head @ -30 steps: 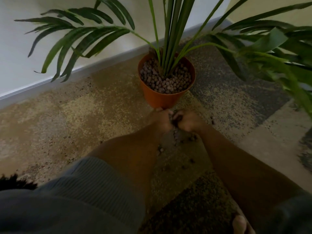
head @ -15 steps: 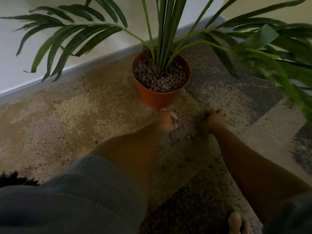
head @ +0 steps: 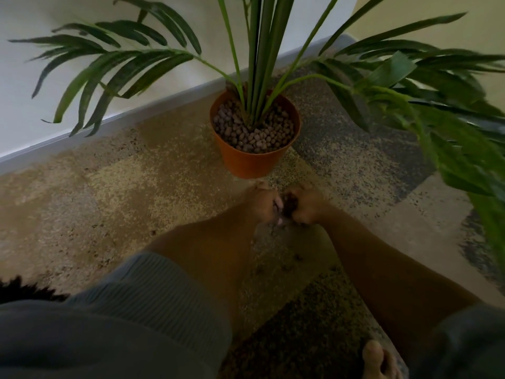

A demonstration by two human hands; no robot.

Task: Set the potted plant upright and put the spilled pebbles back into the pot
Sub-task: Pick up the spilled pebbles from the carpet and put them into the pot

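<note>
Both hands are cupping together on the carpet (head: 136,187), left hand (head: 262,202) and right hand (head: 307,205) clutching a clump of pebbles (head: 289,205). Just beyond, the pot (head: 252,164) is standing upright, stems (head: 262,64) pointing straight up.

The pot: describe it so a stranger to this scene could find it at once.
Follow the grey skirting board along the white wall to the palm plant. At its foot, upright on the carpet, stands the pot: the only orange thing, filled with brown pebbles.
</note>
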